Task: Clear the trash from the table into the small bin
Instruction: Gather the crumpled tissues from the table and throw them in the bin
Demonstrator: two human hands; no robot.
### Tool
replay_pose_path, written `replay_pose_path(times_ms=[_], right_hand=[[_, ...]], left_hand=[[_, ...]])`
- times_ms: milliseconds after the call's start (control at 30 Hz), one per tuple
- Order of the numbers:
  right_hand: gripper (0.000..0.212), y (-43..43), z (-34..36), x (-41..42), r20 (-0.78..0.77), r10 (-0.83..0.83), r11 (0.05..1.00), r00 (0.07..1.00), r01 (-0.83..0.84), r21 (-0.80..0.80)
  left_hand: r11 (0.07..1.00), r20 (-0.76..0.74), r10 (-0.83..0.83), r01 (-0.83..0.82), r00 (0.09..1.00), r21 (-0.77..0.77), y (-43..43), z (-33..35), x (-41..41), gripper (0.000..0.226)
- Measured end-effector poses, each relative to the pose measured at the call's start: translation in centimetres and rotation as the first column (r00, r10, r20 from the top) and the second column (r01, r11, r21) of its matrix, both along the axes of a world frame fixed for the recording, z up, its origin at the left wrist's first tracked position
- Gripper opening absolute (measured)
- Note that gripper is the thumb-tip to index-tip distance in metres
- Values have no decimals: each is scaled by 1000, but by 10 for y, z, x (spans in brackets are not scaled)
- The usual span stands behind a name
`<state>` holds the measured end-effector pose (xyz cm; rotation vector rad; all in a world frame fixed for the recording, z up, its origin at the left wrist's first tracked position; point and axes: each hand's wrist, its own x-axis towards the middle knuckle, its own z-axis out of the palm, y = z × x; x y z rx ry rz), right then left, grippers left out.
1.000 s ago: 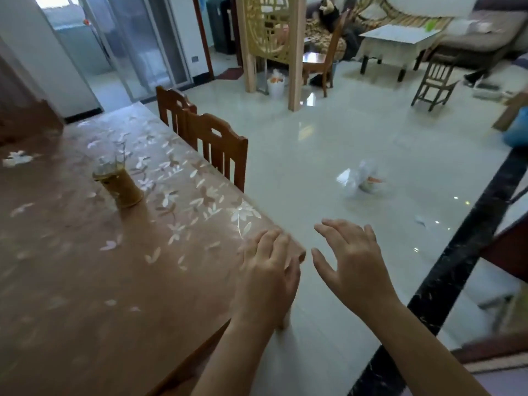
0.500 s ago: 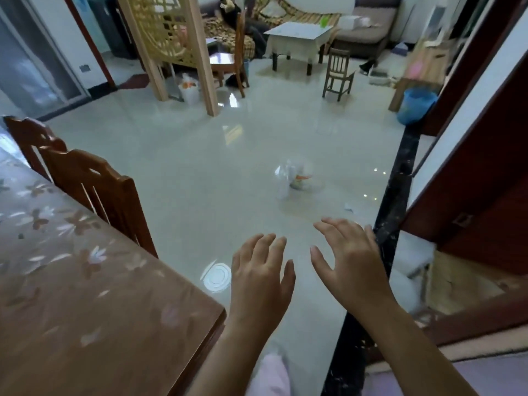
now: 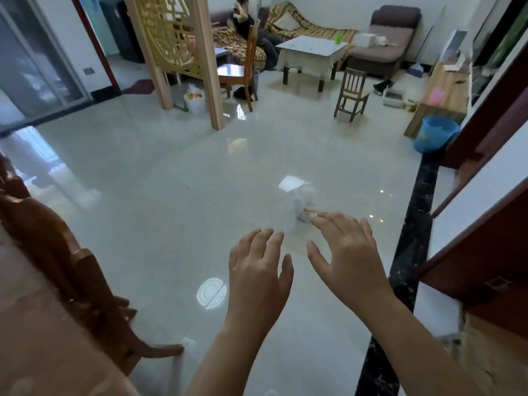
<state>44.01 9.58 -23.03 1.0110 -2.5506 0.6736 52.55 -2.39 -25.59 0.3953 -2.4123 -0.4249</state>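
Note:
A clear plastic bag [image 3: 304, 204] with something orange and white inside lies on the shiny tiled floor, straight ahead of my hands. My left hand [image 3: 258, 270] hangs over the floor with fingers apart and nothing in it. My right hand [image 3: 347, 252] is beside it, fingers spread and empty, its fingertips just short of the bag in the picture. The brown table [image 3: 43, 347] with its floral cover fills the lower left corner. A small white bin [image 3: 195, 100] lined with a bag stands by the wooden screen, far back.
A wooden dining chair [image 3: 80, 275] stands against the table at left. A blue bucket [image 3: 435, 134] sits at the right by a wooden bench. A small chair [image 3: 351, 94], a coffee table [image 3: 311, 52] and sofas are at the back, where a person sits. A dark door frame [image 3: 480, 247] lies right.
My view has swung right and forward, away from the table and its glass jar, toward the bag on the floor. Both hands have left the table edge and stay empty.

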Motion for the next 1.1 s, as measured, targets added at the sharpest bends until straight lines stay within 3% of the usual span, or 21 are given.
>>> replay_pose_path(times_ms=[333, 600, 1100], right_hand=[[42, -103, -16, -101, 37, 187, 982, 982, -186, -33], [44, -217, -3, -236, -14, 347, 932, 938, -347, -102], [42, -433, 2, -338, -36, 655, 745, 755, -653, -133]], left_hand=[[986, 31, 167, -167, 985, -13, -86, -8, -86, 36], [927, 14, 366, -364, 930, -92, -179, 7, -206, 36], [740, 92, 672, -666, 735, -92, -352, 18, -281, 39]])
